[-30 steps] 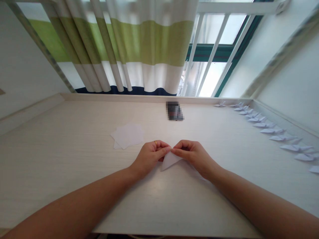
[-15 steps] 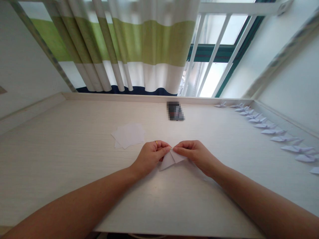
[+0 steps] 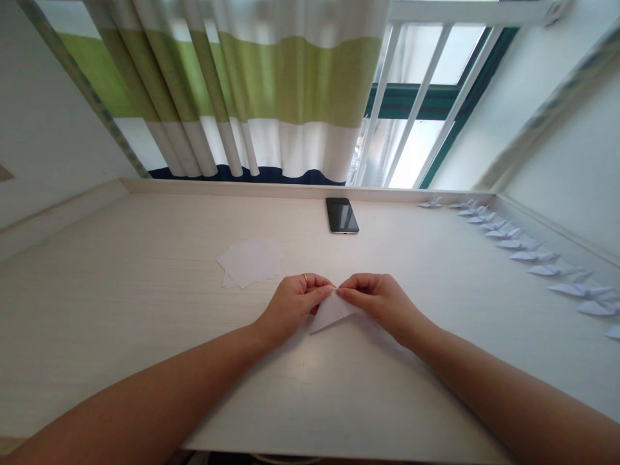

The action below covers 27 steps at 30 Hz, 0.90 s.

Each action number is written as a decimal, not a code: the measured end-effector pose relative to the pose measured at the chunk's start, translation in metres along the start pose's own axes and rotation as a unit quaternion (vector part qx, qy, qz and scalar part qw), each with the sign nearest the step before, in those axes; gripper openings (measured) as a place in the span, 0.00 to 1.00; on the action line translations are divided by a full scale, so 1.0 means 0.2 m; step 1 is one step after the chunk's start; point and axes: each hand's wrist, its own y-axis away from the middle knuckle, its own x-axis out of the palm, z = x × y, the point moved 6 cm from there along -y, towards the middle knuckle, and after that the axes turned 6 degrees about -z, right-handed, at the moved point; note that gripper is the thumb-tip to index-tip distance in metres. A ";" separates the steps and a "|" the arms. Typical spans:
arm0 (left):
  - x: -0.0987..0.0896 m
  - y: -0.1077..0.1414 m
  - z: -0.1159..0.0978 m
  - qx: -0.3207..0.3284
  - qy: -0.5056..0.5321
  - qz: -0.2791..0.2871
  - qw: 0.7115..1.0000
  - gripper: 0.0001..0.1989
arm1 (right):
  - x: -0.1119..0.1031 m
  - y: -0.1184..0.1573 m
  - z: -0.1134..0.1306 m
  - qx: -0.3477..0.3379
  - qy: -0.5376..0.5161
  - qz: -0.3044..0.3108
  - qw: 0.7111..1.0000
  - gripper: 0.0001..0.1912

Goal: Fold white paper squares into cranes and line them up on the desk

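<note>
A folded piece of white paper (image 3: 334,311) is held between my two hands over the middle of the table. My left hand (image 3: 299,298), with a gold ring on one finger, pinches it near its top corner. From the other side my right hand (image 3: 372,297) pinches the same corner, thumb and forefinger nearly meeting the left ones. The paper's lower edge slants down to a point at the left. My right hand hides part of its right side. Beyond my left hand lie several loose white sheets (image 3: 252,260), overlapping.
A black phone (image 3: 341,216) lies toward the table's back edge. Several folded paper cranes (image 3: 526,256) stand in a row along the right side. A low rim (image 3: 232,187) borders the white table (image 3: 121,284), with a curtain (image 3: 300,84) and barred window behind.
A folded flap that stood apart on the front of the paper now lies flat against it, or is out of sight. Both hands keep nearly the same place and pinch.
</note>
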 end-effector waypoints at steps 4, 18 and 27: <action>0.00 0.00 -0.01 0.008 0.002 0.004 1.000 0.12 | 0.00 0.00 0.01 -0.029 0.016 -0.003 0.999 0.09; -0.04 -0.02 -0.01 0.012 -0.007 -0.038 0.999 0.12 | -0.02 -0.01 -0.01 0.021 -0.011 -0.007 1.000 0.08; -0.06 -0.04 -0.04 0.018 0.028 -0.054 0.998 0.14 | -0.09 -0.03 0.04 0.036 -0.039 0.039 0.998 0.04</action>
